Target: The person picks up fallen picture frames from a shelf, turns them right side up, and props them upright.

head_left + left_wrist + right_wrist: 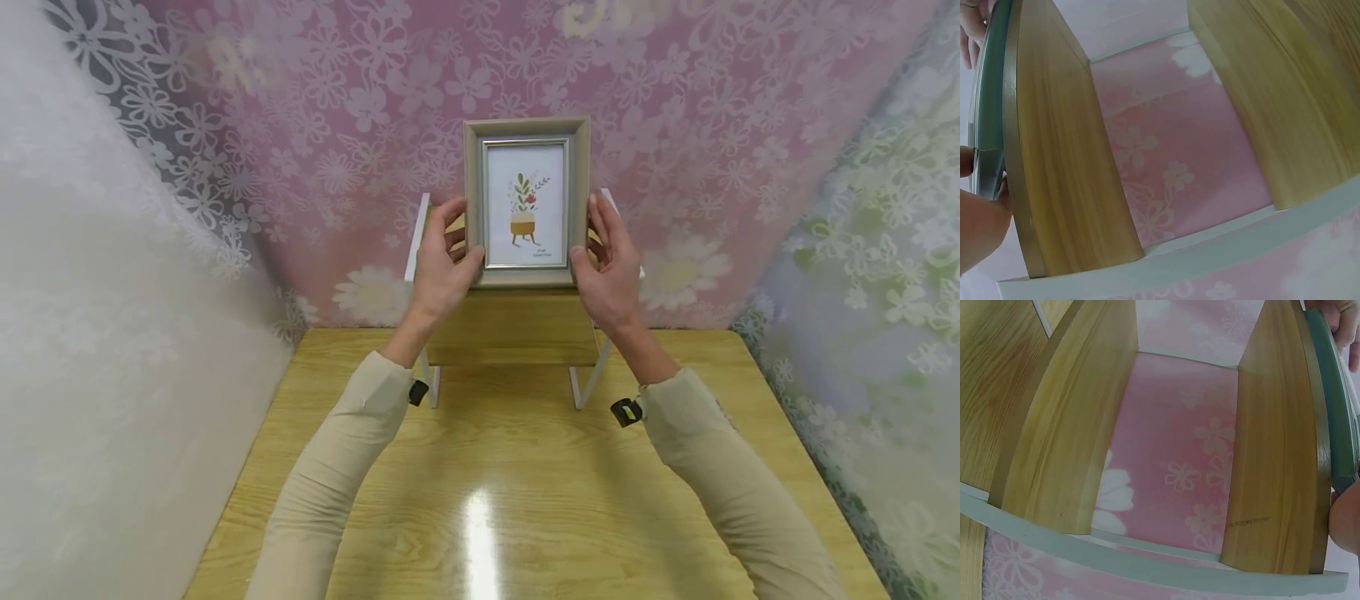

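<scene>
A picture frame [527,277] with a beige border and a silver inner edge stands upright in the head view, showing a print of a potted plant. My left hand [444,262] grips its left side, thumb on the front near the lower corner. On the opposite side my right hand [609,267] holds it the same way, with fingers behind the edge. Below and behind it is a small wooden shelf [517,329] with white metal legs. In the left wrist view the picture frame [992,119] is seen edge-on, right at the top board [1066,156] of the shelf.
The shelf stands at the back of a wood-grain table [480,450]. Close behind it rises a pink floral wall [360,150], with pale patterned walls on both sides. A lower board [1066,444] of the shelf shows in the right wrist view.
</scene>
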Demonstrator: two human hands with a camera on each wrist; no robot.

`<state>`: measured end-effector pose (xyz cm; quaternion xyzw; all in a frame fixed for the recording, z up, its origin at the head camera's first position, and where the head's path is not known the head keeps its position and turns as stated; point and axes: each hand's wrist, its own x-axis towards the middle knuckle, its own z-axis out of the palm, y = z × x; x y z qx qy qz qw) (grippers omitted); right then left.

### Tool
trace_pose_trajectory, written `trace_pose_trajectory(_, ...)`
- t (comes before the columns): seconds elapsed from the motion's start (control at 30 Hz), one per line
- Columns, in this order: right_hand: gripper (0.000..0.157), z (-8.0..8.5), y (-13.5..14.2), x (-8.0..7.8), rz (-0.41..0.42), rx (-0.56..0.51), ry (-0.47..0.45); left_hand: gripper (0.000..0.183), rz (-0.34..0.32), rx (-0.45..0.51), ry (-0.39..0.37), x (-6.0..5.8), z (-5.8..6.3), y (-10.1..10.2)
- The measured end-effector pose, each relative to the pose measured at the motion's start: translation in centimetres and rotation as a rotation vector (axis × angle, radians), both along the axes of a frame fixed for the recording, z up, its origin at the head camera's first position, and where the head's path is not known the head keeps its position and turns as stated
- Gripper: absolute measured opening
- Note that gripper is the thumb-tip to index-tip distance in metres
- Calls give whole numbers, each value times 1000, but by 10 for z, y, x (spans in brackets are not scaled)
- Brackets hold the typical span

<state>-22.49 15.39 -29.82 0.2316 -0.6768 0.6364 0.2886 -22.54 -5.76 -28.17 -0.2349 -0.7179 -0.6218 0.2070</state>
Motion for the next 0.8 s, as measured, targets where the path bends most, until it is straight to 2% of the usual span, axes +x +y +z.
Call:
trace_pose_trajectory(0.2,61,3,1,0,35,-2,45,55,-73,66,9,-5,-5,-8)
trace_pose_trajectory(0.37,64,6,5,0,54,-15,-45,55,-109,90,22,-5,-8,-9)
trace_pose_trajectory(0.57,66,1,19,-9,109,17,-158,56,-122,97,26,-4,-8,-8)
trace_pose_trajectory(0.8,64,0,28,-13,133,45,-211,56,-138,94,27,-3,-8,-6)
